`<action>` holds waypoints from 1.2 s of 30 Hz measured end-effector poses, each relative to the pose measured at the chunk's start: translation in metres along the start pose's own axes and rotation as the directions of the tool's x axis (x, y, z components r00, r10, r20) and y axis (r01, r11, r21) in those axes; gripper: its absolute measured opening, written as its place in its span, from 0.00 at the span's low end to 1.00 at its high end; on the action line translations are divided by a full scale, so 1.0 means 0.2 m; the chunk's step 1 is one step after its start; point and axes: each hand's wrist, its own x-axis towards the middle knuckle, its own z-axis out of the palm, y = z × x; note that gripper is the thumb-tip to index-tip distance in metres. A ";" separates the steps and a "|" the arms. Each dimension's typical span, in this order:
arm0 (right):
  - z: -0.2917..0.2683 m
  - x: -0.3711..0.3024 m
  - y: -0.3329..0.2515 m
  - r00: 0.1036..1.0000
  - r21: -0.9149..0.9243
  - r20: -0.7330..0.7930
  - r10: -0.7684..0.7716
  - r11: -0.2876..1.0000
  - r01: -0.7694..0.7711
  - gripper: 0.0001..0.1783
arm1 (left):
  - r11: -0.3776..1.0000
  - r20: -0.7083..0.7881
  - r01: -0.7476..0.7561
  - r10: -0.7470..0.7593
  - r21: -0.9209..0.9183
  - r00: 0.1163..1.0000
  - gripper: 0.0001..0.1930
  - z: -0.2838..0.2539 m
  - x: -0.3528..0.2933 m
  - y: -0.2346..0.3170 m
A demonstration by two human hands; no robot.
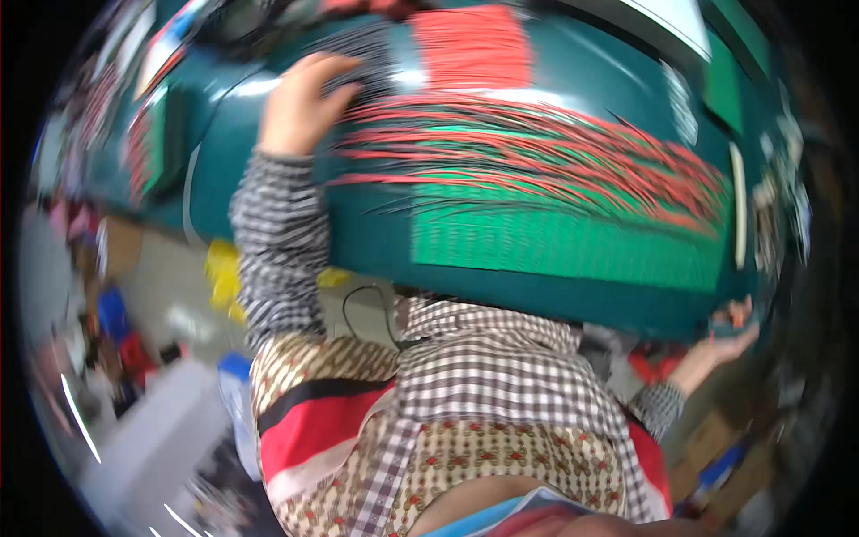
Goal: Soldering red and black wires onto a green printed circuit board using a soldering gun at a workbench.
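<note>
At the far left of the table, my left hand (300, 106) reaches to a bundle of dark wires (367, 55). Its thumb and forefinger are apart at the bundle's left edge, and no wire shows clearly gripped. Long red and black wires (537, 148) lie fanned across a green ribbed board (555, 237), just right of that hand. Behind them rests a block of short red wires (472, 46). My right hand (729, 340) is low at the table's right front corner, blurred; whether it holds the small dark piece beside its fingers is unclear.
The dark green table (367, 242) has its front edge close to my body. A pale rod (738, 206) lies right of the board, and clear thin strips (680, 103) lie farther back. A white box-like edge (653, 22) borders the back right. Yellow bags (224, 277) sit below at left.
</note>
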 end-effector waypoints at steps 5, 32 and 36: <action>0.04 0.13 0.10 0.992 0.123 -0.057 0.113 0.987 -0.106 0.34 | 0.992 0.194 0.099 -0.082 -0.081 0.978 0.06 0.06 0.05 -0.13; 0.32 0.01 -0.15 0.981 0.164 0.173 0.089 0.979 -0.118 0.38 | 0.930 0.250 -0.166 0.084 0.329 0.965 0.16 -0.31 0.32 0.14; 0.38 0.02 -0.13 0.982 0.174 0.162 0.098 0.977 -0.127 0.38 | 0.840 0.325 -0.484 0.399 0.246 0.857 0.19 -0.22 0.62 0.62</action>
